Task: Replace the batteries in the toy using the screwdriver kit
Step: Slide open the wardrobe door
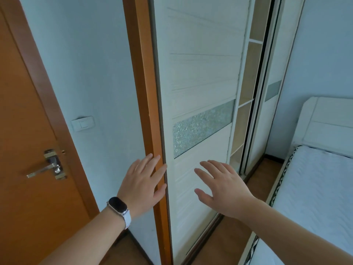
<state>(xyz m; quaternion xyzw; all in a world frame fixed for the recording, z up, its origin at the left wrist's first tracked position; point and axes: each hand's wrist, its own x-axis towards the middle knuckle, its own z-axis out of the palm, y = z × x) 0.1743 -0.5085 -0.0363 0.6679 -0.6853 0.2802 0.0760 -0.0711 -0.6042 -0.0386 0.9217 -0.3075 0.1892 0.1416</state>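
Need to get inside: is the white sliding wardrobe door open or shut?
Partly open: wooden shelves show in the gap right of the white sliding wardrobe door.

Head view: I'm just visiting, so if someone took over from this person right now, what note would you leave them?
Left hand: open, fingers spread, at the orange trim beside the white sliding wardrobe door; whether it touches is unclear.
Right hand: open, in front of that door's panel, holding nothing.
Toy, batteries, screwdriver kit: none in view. The gap at the door's right edge shows shelves.
Done: nothing that shows.
Left: find the things, then the whole battery swap.
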